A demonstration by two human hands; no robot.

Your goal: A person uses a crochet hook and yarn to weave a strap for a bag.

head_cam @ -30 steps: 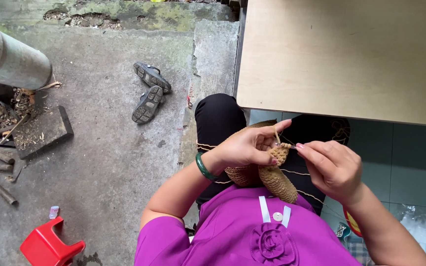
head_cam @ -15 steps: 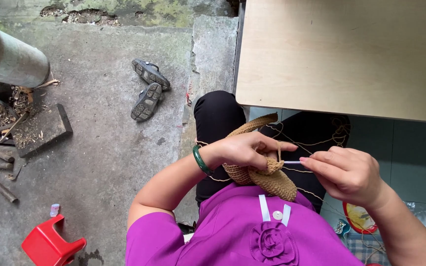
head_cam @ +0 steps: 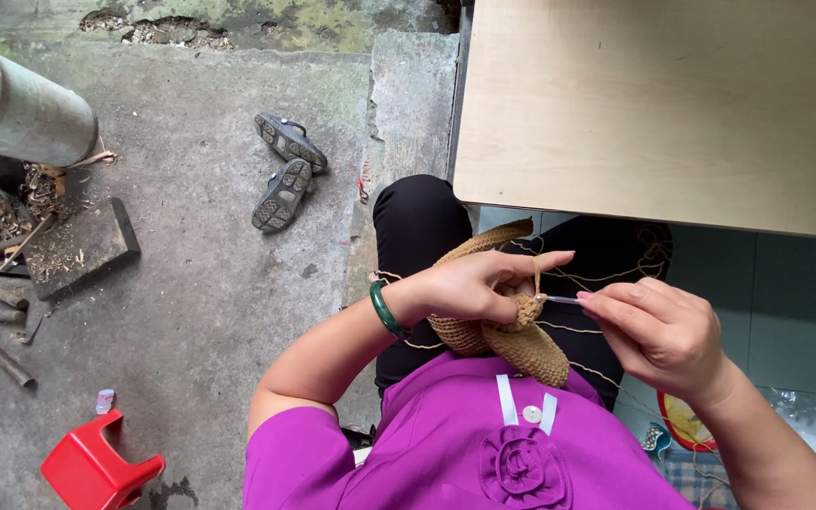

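**Crochet in lap, both hands engaged: head view**

Right hand (head_cam: 661,332): grip pressed together, fingertips pinching the crochet hook (head_cam: 562,299). The slim, pale shaft points left toward the work; its tip is hidden at the edge of the piece.

Left hand (head_cam: 476,283): grip closed on the tan crocheted piece (head_cam: 512,338), thumb and lower fingers pinching its upper edge. Index finger is stretched out to the right with a strand of tan yarn (head_cam: 616,276) looped over it. A green bangle (head_cam: 386,310) sits on the left wrist.

Crocheted piece: in the lap, between the two hands, resting against the black trousers (head_cam: 417,227) and touching the hem of the purple top (head_cam: 484,444). A curved band of it runs up from behind the left hand. Loose yarn trails across the trousers toward the right knee.

Purple top: fabric rosette at centre front, with two short white ribbon tabs and a round white button just above it.

Outward: pale wooden desk (head_cam: 654,104) above the knees, top bare. Lower right, near the right forearm: a round red-rimmed yellow item (head_cam: 684,421), partly hidden, and beside it a clear crinkled plastic bag (head_cam: 809,430) on the green tiled floor; no label legible.

Left, on the concrete floor (head_cam: 191,264): pair of dark sandals (head_cam: 285,170), soles up, well apart from the hands. A metal cylinder (head_cam: 16,109) lies top left, with wood scraps and debris below it. Red plastic stool (head_cam: 96,465) bottom left, with a small pale package (head_cam: 104,401) just above it.
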